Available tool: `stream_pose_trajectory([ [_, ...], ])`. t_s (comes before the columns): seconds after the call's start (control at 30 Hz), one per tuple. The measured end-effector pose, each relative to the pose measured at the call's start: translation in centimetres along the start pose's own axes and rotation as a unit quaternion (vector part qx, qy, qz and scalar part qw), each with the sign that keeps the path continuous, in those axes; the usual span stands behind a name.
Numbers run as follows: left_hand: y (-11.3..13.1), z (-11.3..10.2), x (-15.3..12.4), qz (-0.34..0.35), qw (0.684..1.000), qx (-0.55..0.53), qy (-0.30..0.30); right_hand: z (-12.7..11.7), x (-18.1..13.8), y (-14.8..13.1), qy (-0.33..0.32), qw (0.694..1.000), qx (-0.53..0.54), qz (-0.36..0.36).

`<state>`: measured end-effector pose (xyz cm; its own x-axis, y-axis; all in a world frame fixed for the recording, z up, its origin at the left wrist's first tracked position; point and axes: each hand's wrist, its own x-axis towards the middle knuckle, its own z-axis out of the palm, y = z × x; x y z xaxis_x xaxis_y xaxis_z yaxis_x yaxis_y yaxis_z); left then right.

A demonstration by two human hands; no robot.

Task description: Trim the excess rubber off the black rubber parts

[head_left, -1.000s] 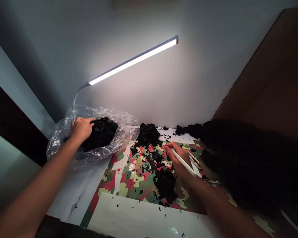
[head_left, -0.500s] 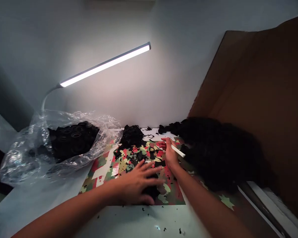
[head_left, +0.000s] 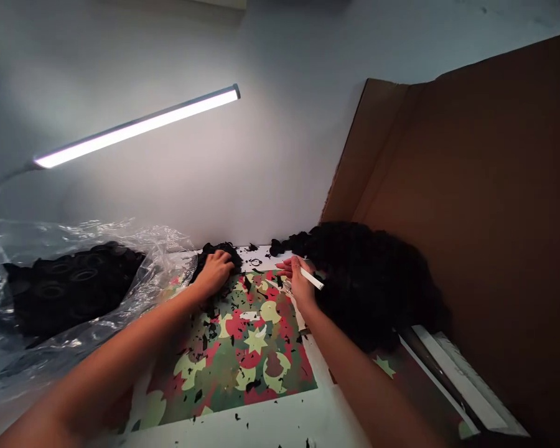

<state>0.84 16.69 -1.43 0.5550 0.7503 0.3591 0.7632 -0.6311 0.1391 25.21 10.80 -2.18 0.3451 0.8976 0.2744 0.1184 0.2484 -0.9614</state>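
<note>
My left hand (head_left: 214, 272) lies on a small heap of black scraps (head_left: 233, 254) at the back of the patterned sheet, its fingers bent and pressed into the scraps. Its fingertips are partly hidden. My right hand (head_left: 300, 281) holds a thin white pen-like stick (head_left: 312, 277) between thumb and fingers, with the other fingers loosely extended. Under both forearms lies a red, green and yellow camouflage-patterned sheet (head_left: 256, 339), strewn with small black bits. Beside my right hand rises a large pile of black pieces (head_left: 373, 280).
On the left, a clear plastic bag (head_left: 163, 261) holds black ring-shaped pieces (head_left: 74, 277). A lit bar lamp (head_left: 140, 127) hangs above. A tall cardboard panel (head_left: 471, 186) stands on the right, with white strips (head_left: 457, 373) near its foot. Black crumbs dot the white table (head_left: 261, 426).
My left hand has moved from the sheet's front to the heap at the back, its fingers curling from spread. The sheet's middle shows fewer black pieces. The view has turned right.
</note>
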Motion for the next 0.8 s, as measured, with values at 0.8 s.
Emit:
stream_pose_trajectory([
  [0.8,1.3,0.5,-1.2,0.025,1.000,-0.008,0.009,-6.2,12.8,-0.9,0.000,0.823,-0.568,-0.013],
])
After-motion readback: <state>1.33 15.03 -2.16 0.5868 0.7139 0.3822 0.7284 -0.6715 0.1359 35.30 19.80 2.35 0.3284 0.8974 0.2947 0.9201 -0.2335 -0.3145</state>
